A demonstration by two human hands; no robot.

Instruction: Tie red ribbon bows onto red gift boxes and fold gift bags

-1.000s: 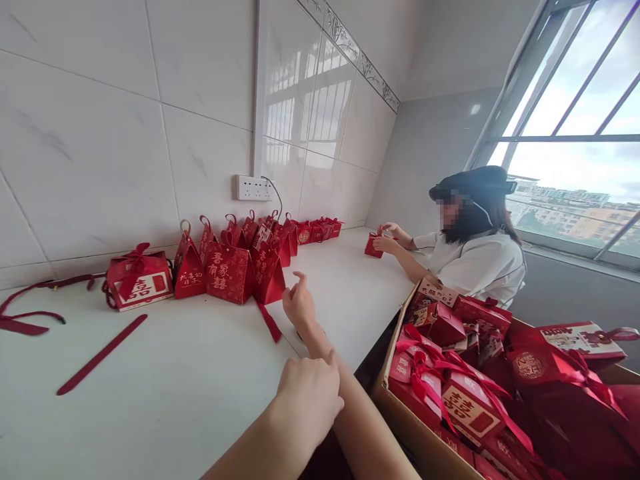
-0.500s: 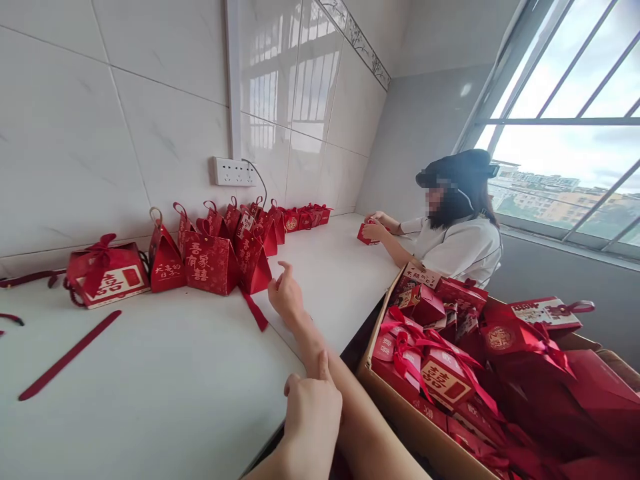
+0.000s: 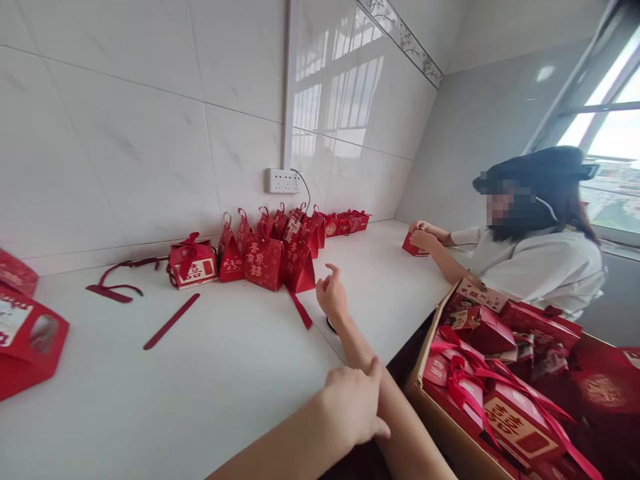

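My left hand (image 3: 353, 403) lies across my right forearm, touching it, its thumb and a finger apart and the other fingers partly hidden. It holds nothing that I can see. My right hand (image 3: 331, 293) hovers over the white table (image 3: 240, 373), empty, index finger raised and the others loosely curled. Just left of it stands a red triangular gift box (image 3: 300, 265) with a dark red ribbon tail (image 3: 300, 309) on the table. Next to that is a wider red gift box (image 3: 264, 261) with characters on it. By my right wrist shows a small dark curved item (image 3: 330, 325), partly hidden.
A cardboard carton (image 3: 417, 387) full of red gift boxes stands at right. Beyond it, a co-worker (image 3: 535, 247) in white handles a small red box (image 3: 415, 245). Red strips (image 3: 173, 321) lie at left, and a large red box (image 3: 30, 340) is at the left edge.
The view has swung left, bringing the large red box into sight. My left hand has turned, its finger now pointing right across my right forearm. My right hand stays empty.
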